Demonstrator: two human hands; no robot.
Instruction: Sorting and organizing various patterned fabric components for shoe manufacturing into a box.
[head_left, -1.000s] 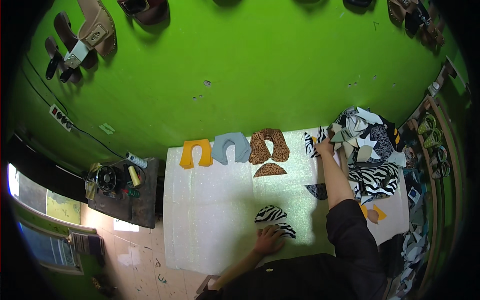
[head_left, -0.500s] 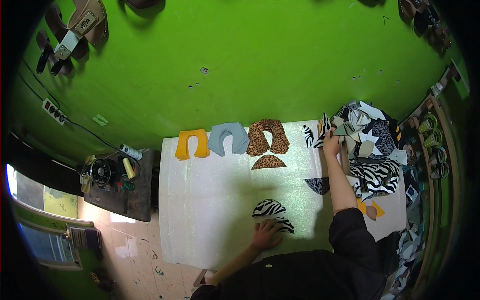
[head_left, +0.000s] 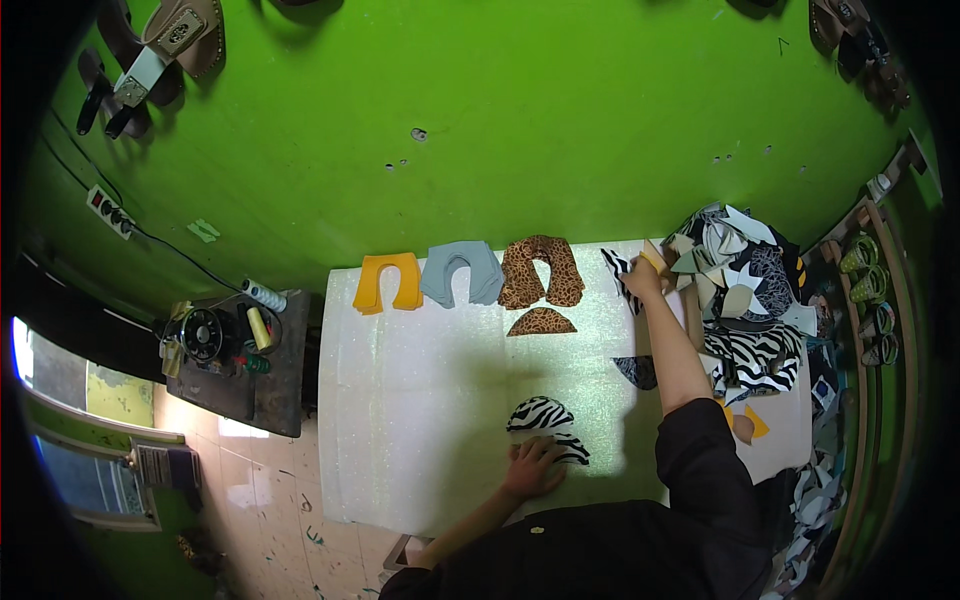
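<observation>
My left hand (head_left: pixel 536 468) lies with its fingers spread on a zebra-print piece (head_left: pixel 573 449) on the white table (head_left: pixel 400 400). Just beyond is a second, half-round zebra-print piece (head_left: pixel 540 413). Reaching to the far right, my right hand (head_left: pixel 645 279) has its fingers closed at zebra-print scraps (head_left: pixel 617 266), next to a small yellowish piece (head_left: pixel 651 256). Horseshoe-shaped stacks stand along the far edge: yellow (head_left: pixel 370 292), grey-blue (head_left: pixel 435 283) and leopard-print (head_left: pixel 518 287). A leopard half-round (head_left: pixel 541 322) sits below the last. A dark patterned piece (head_left: pixel 634 372) is partly in shadow.
Piled scraps (head_left: pixel 745 255) fill the table's right end, with zebra-print material (head_left: pixel 765 357) in front. A side table (head_left: pixel 255 385) at left carries thread spools (head_left: pixel 258 328). Sandals (head_left: pixel 180 40) hang on the green wall; a shoe rack (head_left: pixel 895 350) stands right.
My right hand has moved slightly left and toward me, bringing the zebra-print piece it held down beside the other one. My left hand stays in place; the view has shifted a little.
</observation>
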